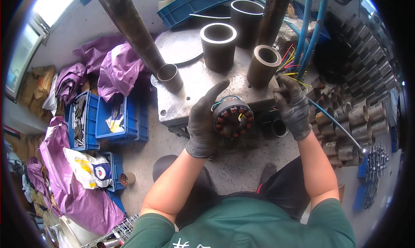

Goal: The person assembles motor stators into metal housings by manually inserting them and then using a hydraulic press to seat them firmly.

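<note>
Meanwhile, left hand (203, 122) cupped around the motor stator (233, 117), right hand (294, 107) pinching its wires (290, 71).

My left hand (203, 122) covers the stator's (233, 117) near side – can't see my fingertips behind it, and the coloured wires (290, 63) are too tangled to sort out.

A round dark motor stator (233, 117) with copper windings and coloured wires, seemingly tilted face-up above the metal plate.
</note>
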A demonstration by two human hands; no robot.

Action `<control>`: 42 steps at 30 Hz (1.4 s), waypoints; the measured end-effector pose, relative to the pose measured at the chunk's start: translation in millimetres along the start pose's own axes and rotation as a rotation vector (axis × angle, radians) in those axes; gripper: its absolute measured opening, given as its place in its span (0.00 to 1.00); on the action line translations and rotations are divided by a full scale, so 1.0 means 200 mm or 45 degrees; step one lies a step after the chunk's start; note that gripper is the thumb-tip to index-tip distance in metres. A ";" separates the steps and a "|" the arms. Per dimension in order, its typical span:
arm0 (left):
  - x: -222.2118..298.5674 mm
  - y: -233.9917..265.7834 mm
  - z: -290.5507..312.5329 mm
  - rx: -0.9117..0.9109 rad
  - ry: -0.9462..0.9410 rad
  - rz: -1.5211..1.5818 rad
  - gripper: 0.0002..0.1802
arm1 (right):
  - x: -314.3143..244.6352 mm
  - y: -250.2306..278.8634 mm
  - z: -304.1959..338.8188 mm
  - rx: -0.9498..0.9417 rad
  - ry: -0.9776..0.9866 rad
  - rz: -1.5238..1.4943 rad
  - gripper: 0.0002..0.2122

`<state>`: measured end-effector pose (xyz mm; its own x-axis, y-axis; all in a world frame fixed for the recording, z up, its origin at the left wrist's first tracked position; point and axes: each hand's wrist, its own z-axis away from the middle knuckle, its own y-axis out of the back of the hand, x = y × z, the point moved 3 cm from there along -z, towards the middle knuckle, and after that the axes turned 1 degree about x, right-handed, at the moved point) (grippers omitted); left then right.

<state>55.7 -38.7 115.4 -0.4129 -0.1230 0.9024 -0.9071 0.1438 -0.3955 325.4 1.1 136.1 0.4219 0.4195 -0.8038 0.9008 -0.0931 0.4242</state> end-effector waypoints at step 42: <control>-0.06 -0.21 0.05 -0.125 0.335 0.418 0.41 | -0.07 -0.19 0.26 -0.439 -0.707 -0.925 0.22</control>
<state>97.7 -53.4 118.8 -0.6322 0.1977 0.7491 -0.7136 0.2281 -0.6624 291.1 -47.6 109.7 -0.1557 -0.2232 -0.9623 0.9183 0.3262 -0.2242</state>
